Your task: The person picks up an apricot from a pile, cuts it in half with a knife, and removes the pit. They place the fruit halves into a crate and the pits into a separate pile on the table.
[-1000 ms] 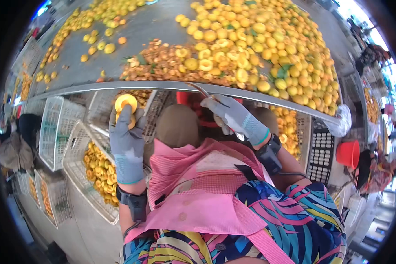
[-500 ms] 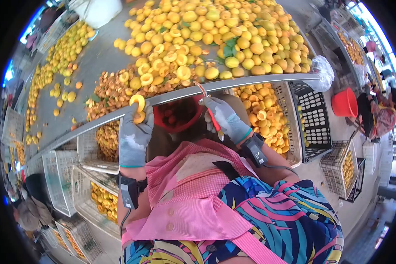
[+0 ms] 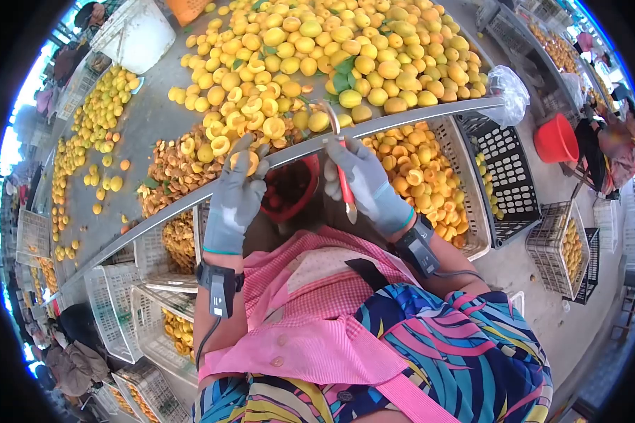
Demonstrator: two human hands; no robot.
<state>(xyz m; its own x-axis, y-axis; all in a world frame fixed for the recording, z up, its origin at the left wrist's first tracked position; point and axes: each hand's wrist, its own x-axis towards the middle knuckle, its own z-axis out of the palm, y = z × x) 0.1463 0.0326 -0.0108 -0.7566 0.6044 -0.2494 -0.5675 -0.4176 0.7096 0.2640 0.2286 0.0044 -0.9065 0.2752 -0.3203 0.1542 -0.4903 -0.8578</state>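
My left hand [image 3: 238, 194], in a grey glove, is raised at the table's metal edge, fingers closed on an apricot half [image 3: 248, 163]. Split apricot halves [image 3: 255, 109] lie on the tabletop just beyond it. My right hand [image 3: 360, 176], gloved too, grips a red-handled pitting tool [image 3: 345, 185]; its curved metal end points up over the edge, and a flat metal tip shows below the hand. Whole apricots [image 3: 395, 60] with a few green leaves are heaped farther back.
Brown apricot scraps [image 3: 176, 158] lie along the table edge [image 3: 289, 154]. Below it stand a red bucket [image 3: 309, 190], a crate of apricot halves [image 3: 475, 190] and a black crate [image 3: 509, 169]. A white bucket [image 3: 135, 35] is on the table; a red bucket [image 3: 556, 138] stands at right.
My left hand has moved up and right toward the table edge; the two pieces it held now show as one. My right hand has shifted slightly, still holding the tool. The camera view has tilted.
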